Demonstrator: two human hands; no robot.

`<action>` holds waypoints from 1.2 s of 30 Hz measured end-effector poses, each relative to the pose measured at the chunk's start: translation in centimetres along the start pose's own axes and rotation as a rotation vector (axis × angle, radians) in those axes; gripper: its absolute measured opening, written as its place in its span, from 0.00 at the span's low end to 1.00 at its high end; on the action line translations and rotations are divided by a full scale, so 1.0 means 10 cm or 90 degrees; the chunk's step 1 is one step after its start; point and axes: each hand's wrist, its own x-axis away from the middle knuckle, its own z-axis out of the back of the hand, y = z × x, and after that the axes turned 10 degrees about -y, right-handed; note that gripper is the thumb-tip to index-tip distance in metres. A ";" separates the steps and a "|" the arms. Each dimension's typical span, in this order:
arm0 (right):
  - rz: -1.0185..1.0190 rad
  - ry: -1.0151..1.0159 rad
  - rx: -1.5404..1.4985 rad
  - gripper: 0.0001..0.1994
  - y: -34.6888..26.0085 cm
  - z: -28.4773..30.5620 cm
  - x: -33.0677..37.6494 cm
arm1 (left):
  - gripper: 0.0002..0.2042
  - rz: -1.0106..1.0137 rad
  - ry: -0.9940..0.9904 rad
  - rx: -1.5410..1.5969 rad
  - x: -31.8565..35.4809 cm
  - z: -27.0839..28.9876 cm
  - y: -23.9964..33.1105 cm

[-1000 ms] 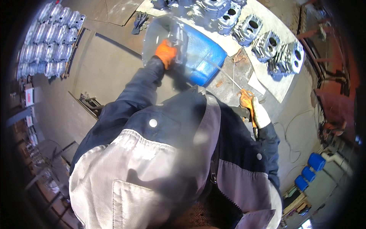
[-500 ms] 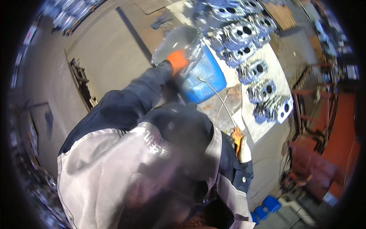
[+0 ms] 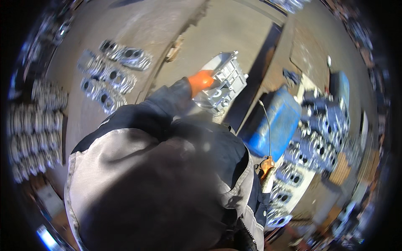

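Note:
My left hand [image 3: 202, 81], in an orange glove, is closed on the rim of a silver cast-metal housing [image 3: 228, 85]. The housing is held out ahead of me, its ribbed, ported side turned to the right, the wide hollow on its far left. My right hand [image 3: 267, 166], low on the right, grips an air blow gun whose long thin metal tube [image 3: 268, 125] points away from me and bends at the tip. That tube passes over a blue plastic drum [image 3: 276, 121]; its tip is apart from the housing. My right fingers show only in part.
Several metal castings [image 3: 320, 146] stand on a pale board [image 3: 302, 184] at right. More castings [image 3: 113, 79] lie on the floor at left, beside stacked ones [image 3: 35, 129] at the far left. A dark beam [image 3: 259, 79] runs along the floor beyond the drum.
My view and body have turned left. The housing in my left hand has swung left, off the blue drum, and tilted to show its ported side. My right hand still holds the blow gun.

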 end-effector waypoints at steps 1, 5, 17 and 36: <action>-0.009 -0.034 0.009 0.35 -0.07 -0.05 -0.06 | 0.23 0.011 0.058 0.010 0.25 0.15 -0.03; -0.040 -0.130 0.052 0.33 -0.21 -0.60 -0.47 | 0.26 0.111 0.198 0.135 0.68 0.98 -0.70; -0.131 -0.306 0.093 0.28 -0.17 -3.40 -2.22 | 0.31 0.205 0.463 -0.096 1.02 4.26 -2.49; -0.203 -0.287 0.061 0.21 -0.32 -5.85 -3.11 | 0.18 0.751 0.440 -0.303 0.02 6.97 -4.95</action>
